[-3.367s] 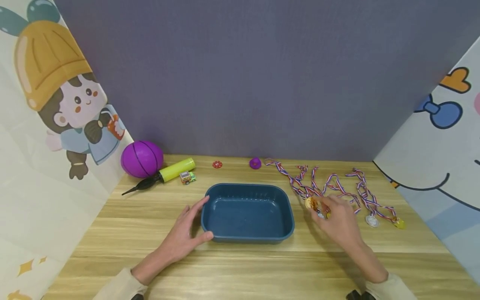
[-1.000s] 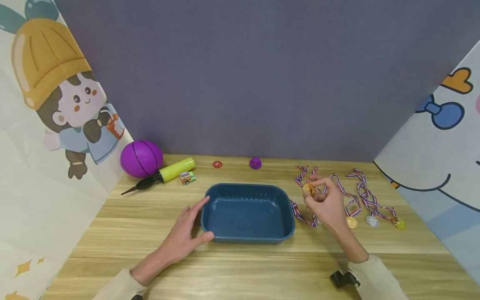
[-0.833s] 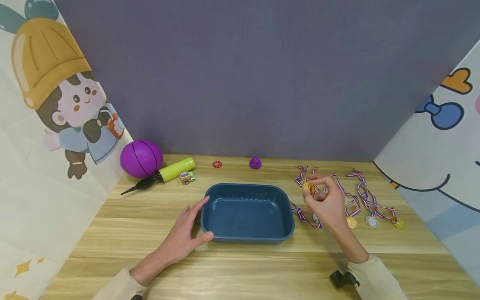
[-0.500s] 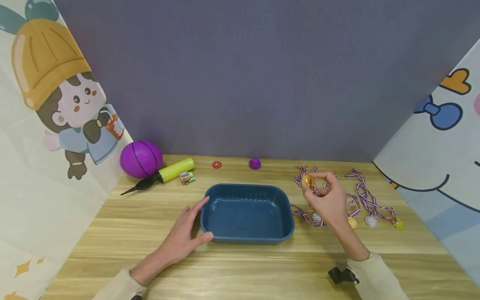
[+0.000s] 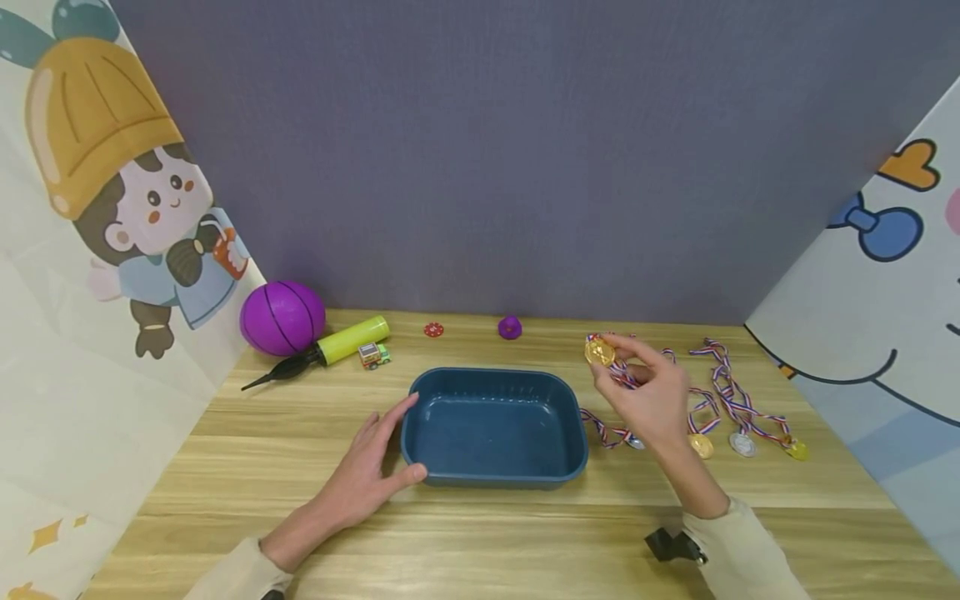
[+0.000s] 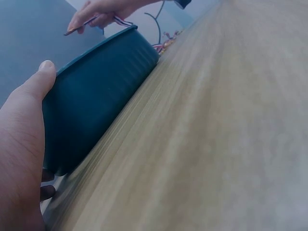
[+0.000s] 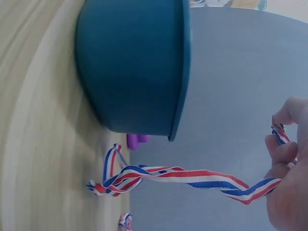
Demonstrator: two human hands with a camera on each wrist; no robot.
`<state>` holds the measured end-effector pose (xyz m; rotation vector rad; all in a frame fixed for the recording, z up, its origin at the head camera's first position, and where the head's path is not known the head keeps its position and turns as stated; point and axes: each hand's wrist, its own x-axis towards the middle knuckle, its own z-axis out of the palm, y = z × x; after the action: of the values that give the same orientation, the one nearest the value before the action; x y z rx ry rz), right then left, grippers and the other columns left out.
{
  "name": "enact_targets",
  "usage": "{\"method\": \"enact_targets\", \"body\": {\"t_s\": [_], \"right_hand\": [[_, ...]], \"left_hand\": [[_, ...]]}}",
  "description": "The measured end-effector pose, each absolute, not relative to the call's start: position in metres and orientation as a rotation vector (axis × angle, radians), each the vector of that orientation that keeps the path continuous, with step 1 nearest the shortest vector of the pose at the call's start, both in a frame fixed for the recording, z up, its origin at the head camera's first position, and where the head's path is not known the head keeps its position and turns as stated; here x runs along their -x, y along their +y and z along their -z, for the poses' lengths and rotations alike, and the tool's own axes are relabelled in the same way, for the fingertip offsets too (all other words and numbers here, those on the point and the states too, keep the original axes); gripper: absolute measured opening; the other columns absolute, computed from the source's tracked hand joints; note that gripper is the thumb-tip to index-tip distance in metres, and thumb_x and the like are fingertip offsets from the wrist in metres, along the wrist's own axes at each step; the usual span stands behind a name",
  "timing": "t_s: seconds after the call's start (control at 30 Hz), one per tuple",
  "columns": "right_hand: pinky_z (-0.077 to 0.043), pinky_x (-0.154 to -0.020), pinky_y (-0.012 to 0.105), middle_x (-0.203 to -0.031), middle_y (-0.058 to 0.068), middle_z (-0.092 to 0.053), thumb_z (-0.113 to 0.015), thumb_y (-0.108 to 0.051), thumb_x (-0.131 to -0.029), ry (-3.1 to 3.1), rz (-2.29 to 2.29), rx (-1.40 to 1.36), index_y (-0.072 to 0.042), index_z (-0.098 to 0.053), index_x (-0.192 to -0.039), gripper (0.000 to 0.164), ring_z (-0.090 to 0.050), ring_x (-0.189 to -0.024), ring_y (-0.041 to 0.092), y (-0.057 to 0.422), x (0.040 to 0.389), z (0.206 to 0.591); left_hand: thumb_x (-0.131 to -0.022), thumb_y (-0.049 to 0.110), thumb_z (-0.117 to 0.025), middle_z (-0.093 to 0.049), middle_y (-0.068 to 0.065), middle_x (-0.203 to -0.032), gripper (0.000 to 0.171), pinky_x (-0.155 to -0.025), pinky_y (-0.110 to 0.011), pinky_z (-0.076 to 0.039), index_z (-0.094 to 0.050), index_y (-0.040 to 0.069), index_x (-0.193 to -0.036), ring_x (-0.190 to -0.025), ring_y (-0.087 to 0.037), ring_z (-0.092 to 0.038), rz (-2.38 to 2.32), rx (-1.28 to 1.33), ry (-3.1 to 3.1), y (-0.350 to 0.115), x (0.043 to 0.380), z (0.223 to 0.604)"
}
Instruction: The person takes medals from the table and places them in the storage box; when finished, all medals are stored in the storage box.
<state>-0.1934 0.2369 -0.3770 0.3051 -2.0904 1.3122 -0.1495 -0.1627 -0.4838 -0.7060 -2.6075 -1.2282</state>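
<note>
My right hand pinches a gold medal between thumb and fingers, raised above the table beyond the right end of a blue plastic basin. In the right wrist view, the medal's red, white and blue ribbon trails from the palm down to the table. My left hand rests against the basin's left end, its fingers spread and fairly straight, thumb at the near corner. Nothing lies inside the basin. Just right of the basin, partly behind my right hand, is a silver medal with its ribbon.
Further right lie another gold medal, a silver medal and a yellowish medal with tangled ribbons. At the back left are a purple ball, a yellow hand pump and a toy truck. A red chip and purple ring-shaped piece lie behind the basin.
My right hand has picked the gold medal up from the pile, lifted it and brought it left, its ribbon drawn along. The left hand and basin stay put.
</note>
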Motion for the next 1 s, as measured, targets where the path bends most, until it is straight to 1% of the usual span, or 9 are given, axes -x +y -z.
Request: {"method": "enact_targets", "body": {"t_s": [0.17,0.23,0.37,0.5,0.6,0.83,1.0], "right_hand": [[-0.026,-0.039,0.014,-0.09,0.005,-0.073,-0.09,0.005,-0.082,-2.021,-1.273,-0.364,-0.004,-0.086,-0.118,0.037,-0.036,-0.041,-0.004,0.232,0.195,0.368],[-0.027,-0.04,0.014,-0.091,0.008,-0.074,-0.09,0.006,-0.081,-1.991,-1.281,-0.38,-0.003,-0.086,-0.118,0.038,-0.036,-0.041,-0.004,0.231,0.196,0.364],[-0.029,-0.04,0.013,-0.089,0.001,-0.073,-0.09,0.007,-0.082,-1.959,-1.297,-0.369,-0.003,-0.086,-0.117,0.037,-0.042,-0.042,-0.002,0.229,0.197,0.353],[-0.036,-0.041,0.011,-0.091,-0.005,-0.072,-0.089,0.008,-0.083,-1.94,-1.287,-0.388,-0.003,-0.086,-0.118,0.037,-0.051,-0.045,-0.001,0.226,0.199,0.342],[-0.04,-0.042,0.011,-0.092,-0.005,-0.073,-0.088,0.008,-0.083,-1.92,-1.299,-0.42,-0.001,-0.085,-0.119,0.037,-0.055,-0.046,0.001,0.223,0.2,0.334],[-0.046,-0.043,0.011,-0.091,-0.004,-0.073,-0.087,0.008,-0.086,-1.874,-1.361,-0.455,0.0,-0.084,-0.12,0.035,-0.059,-0.048,0.002,0.214,0.198,0.32],[-0.046,-0.043,0.012,-0.089,-0.003,-0.073,-0.086,0.008,-0.086,-1.835,-1.385,-0.515,0.003,-0.083,-0.12,0.034,-0.063,-0.049,0.002,0.206,0.198,0.31]], "left_hand": [[-0.102,0.066,-0.07,-0.045,-0.023,-0.172,0.092,-0.127,-0.083,-0.016,-0.027,0.032,-0.177,-0.157,-0.06,-0.037,1.235,0.695,-2.611,-0.163,0.149,0.484],[-0.102,0.065,-0.07,-0.045,-0.023,-0.172,0.092,-0.127,-0.083,-0.016,-0.027,0.032,-0.177,-0.157,-0.06,-0.036,1.235,0.694,-2.613,-0.163,0.149,0.484],[-0.103,0.064,-0.07,-0.044,-0.023,-0.172,0.092,-0.127,-0.082,-0.016,-0.026,0.033,-0.177,-0.157,-0.06,-0.036,1.237,0.697,-2.617,-0.163,0.149,0.483],[-0.103,0.063,-0.071,-0.044,-0.022,-0.173,0.092,-0.126,-0.084,-0.016,-0.026,0.033,-0.177,-0.157,-0.061,-0.034,1.252,0.694,-2.62,-0.163,0.149,0.483],[-0.103,0.064,-0.071,-0.044,-0.023,-0.172,0.091,-0.126,-0.084,-0.016,-0.027,0.033,-0.177,-0.158,-0.062,-0.033,1.257,0.693,-2.619,-0.164,0.149,0.483],[-0.103,0.065,-0.07,-0.045,-0.023,-0.172,0.092,-0.126,-0.083,-0.016,-0.027,0.032,-0.177,-0.157,-0.061,-0.035,1.239,0.699,-2.619,-0.164,0.15,0.484],[-0.102,0.063,-0.071,-0.043,-0.022,-0.173,0.092,-0.126,-0.083,-0.016,-0.026,0.033,-0.177,-0.158,-0.061,-0.033,1.245,0.695,-2.623,-0.164,0.15,0.484]]}}
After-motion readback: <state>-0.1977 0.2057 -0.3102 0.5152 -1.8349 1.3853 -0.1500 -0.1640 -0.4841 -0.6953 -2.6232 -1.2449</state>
